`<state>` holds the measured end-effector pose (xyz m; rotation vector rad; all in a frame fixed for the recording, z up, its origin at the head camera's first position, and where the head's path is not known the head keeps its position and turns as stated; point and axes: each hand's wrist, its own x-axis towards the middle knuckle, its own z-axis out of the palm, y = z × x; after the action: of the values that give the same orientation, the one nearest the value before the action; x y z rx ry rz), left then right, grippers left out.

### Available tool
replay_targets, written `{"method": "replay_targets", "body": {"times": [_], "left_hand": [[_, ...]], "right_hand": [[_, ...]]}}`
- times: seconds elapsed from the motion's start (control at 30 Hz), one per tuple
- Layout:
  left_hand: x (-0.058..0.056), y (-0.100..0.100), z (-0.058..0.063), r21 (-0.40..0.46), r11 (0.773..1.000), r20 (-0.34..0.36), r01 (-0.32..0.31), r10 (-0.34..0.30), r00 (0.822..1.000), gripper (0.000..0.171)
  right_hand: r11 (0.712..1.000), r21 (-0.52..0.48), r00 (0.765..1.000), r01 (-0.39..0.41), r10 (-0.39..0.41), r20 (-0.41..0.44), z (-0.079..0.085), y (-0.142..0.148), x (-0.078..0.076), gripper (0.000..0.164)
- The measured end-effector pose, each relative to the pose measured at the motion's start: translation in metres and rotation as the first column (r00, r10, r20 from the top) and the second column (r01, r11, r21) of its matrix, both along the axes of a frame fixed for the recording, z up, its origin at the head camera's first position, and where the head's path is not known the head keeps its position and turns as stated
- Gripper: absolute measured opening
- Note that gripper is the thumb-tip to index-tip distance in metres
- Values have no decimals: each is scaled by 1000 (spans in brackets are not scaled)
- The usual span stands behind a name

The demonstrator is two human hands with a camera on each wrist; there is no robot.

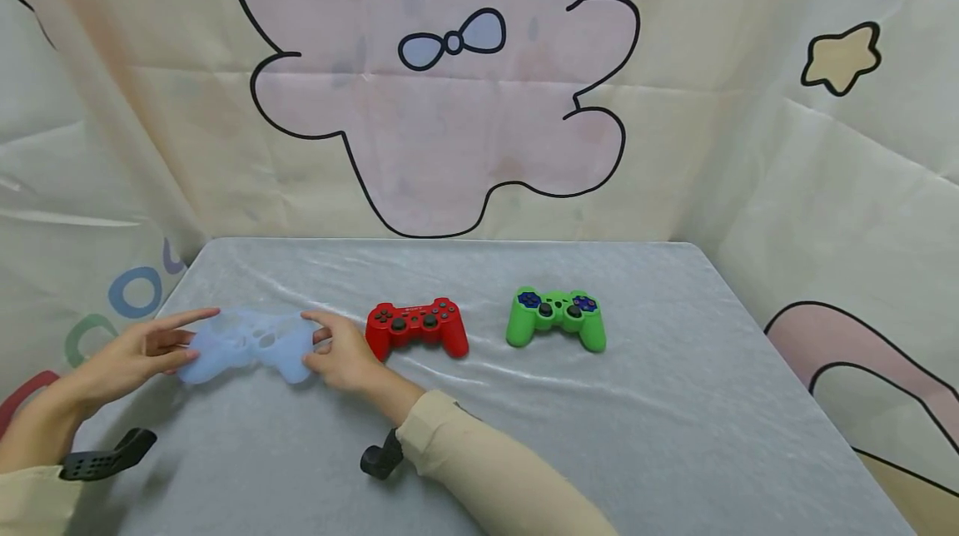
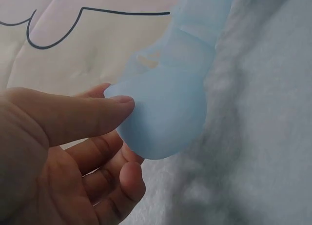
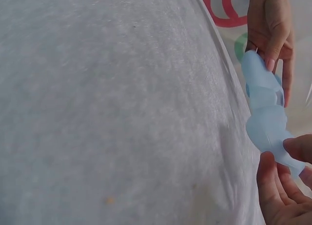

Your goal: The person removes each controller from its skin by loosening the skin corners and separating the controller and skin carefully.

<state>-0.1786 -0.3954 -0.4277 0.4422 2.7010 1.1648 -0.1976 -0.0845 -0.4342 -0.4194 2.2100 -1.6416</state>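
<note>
Both hands hold a pale blue, translucent silicone controller cover a little above the left part of the table. My left hand pinches its left grip between thumb and fingers; in the left wrist view the thumb lies on the rounded end of the cover. My right hand pinches the other grip, and the right wrist view shows its fingers at the near end of the cover. A red game controller lies just right of the right hand.
Farther right on the table lies a green controller with dark blue button areas. A grey velvety cloth covers the table. Printed curtains hang behind it and at both sides. Black wrist-worn devices sit near both cuffs.
</note>
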Motion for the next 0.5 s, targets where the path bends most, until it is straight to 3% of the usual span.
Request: {"method": "replay_targets", "body": {"times": [0.23,0.5], "left_hand": [[-2,-10,-4,32,999,-47,25,-24,999,61],[-5,-12,-7,0,1000,-17,8,-8,1000,60]], "right_hand": [[999,35,1000,-4,4,1,6,-10,-2,60],[997,74,1000,21,-22,12,1,-15,-2,59]]}}
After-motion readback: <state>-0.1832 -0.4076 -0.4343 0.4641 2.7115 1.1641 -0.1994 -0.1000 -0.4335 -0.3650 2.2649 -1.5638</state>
